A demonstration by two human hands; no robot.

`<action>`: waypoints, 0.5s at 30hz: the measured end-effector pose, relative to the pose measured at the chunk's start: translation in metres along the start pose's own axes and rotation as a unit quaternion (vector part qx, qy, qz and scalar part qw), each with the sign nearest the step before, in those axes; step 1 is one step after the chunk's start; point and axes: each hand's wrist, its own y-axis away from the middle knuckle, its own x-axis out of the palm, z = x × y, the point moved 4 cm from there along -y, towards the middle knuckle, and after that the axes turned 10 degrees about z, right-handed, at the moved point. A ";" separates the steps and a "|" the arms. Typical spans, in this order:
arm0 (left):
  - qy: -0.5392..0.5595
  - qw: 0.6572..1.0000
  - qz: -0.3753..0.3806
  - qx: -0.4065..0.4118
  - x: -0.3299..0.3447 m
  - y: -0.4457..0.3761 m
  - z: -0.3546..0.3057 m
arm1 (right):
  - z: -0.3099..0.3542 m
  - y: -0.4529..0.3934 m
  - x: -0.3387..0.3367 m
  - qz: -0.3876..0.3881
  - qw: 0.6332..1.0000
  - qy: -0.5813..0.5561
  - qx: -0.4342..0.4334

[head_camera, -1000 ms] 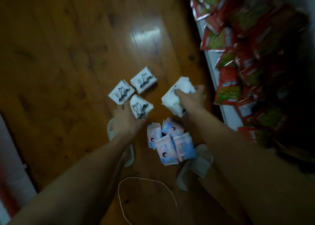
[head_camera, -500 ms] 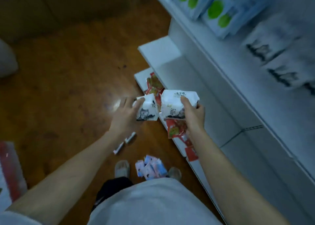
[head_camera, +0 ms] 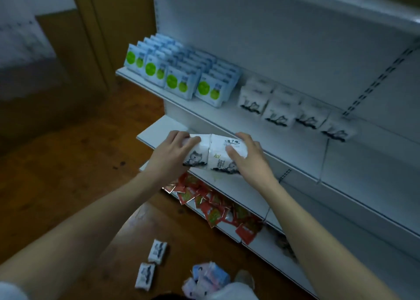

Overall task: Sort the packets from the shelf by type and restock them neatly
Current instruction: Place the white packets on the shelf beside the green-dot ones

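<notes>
While you are carrying white soft-plastic tissue packets printed with a grey cat toward the shelving, your left hand is curling its fingers round one cat-printed white packet and your right hand is gripping the second white packet, the two packets touching edge to edge. Matching white cat packets are standing in a row on the white metal shelf board, right of the blue packets with green circles. You are advised to lift both over the front lip and seat them upright, print forward, against that row. Open board appears to lie further right. Red sachets are crowding the bottom shelf; two more white packets and pink-and-blue packets are lying on the brown wooden floor near your feet.
</notes>
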 end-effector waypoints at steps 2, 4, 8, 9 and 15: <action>0.001 0.999 -0.009 0.036 -0.011 -0.014 -0.008 | 0.001 0.009 -0.015 0.008 1.000 0.016 0.008; 0.014 0.999 -0.007 0.052 -0.019 -0.028 -0.016 | 0.001 0.015 -0.031 -0.002 0.999 0.052 0.009; 0.028 0.997 0.016 0.069 -0.021 -0.050 -0.036 | -0.005 0.027 -0.058 -0.045 0.995 0.090 0.007; 0.026 0.997 0.026 0.072 -0.018 -0.054 -0.039 | -0.008 0.028 -0.062 -0.051 0.994 0.093 0.008; 0.015 0.988 0.125 0.093 -0.012 -0.108 -0.086 | -0.046 0.034 -0.106 -0.079 0.995 0.066 0.018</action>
